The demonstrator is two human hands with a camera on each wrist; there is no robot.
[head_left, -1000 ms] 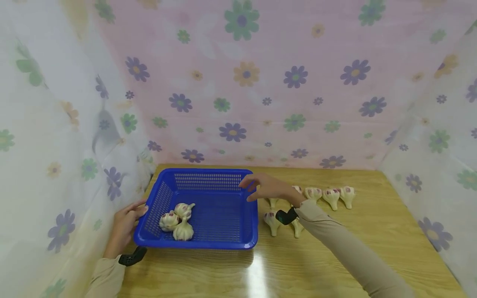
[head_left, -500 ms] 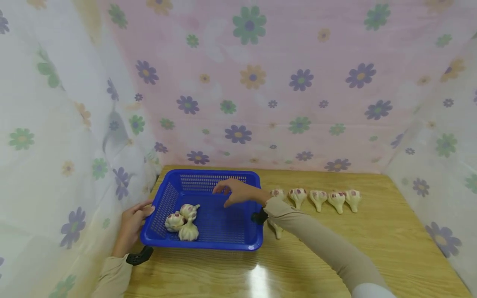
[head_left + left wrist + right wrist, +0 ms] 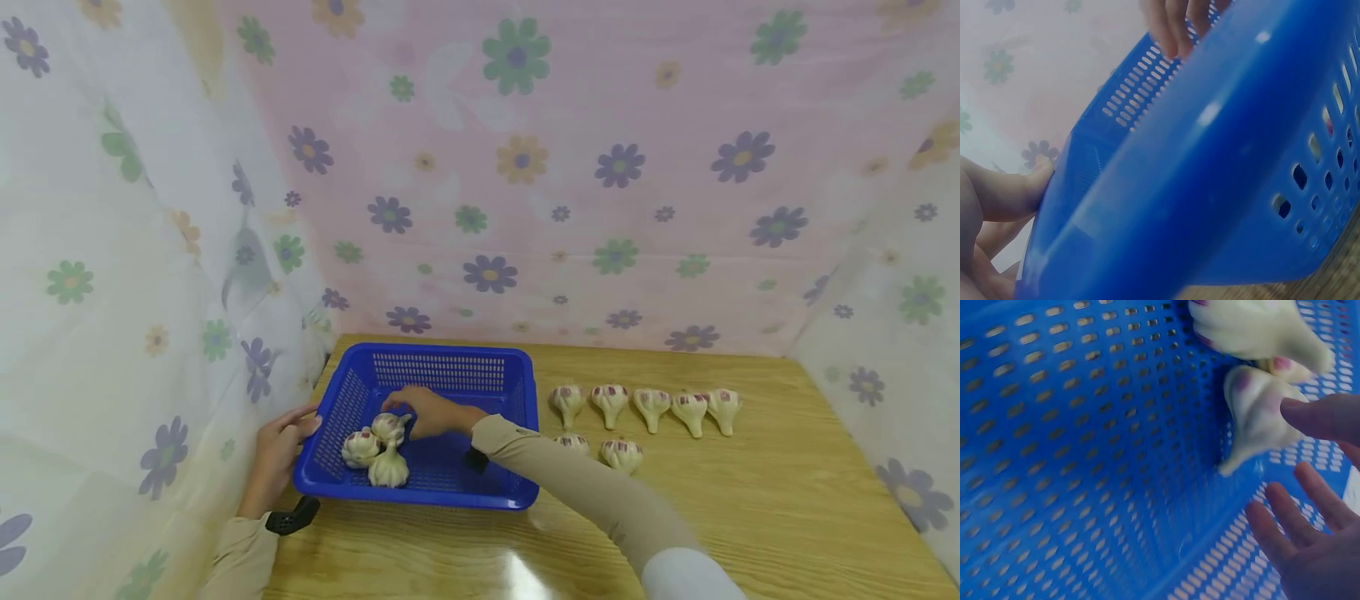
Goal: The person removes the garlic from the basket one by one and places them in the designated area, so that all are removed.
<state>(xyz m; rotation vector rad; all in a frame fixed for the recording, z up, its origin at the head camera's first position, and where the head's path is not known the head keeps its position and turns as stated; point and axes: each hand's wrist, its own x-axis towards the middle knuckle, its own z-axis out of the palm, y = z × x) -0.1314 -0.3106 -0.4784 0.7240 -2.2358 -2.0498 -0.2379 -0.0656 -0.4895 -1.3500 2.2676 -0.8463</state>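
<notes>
Hovering with spread fingers of the right hand [image 3: 431, 412] by the rear garlic bulb [image 3: 388, 429], lying in the blue basket [image 3: 420, 497] left of the palm with stem aimed handward (cannot tell whether touching the thumb). Gripping the basket's left rim with the left hand [image 3: 277, 452]. Seeing that spread plainly only in the right wrist view, not from the head.

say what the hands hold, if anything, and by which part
The left hand holds the blue basket by its left rim; the right hand holds nothing.
</notes>
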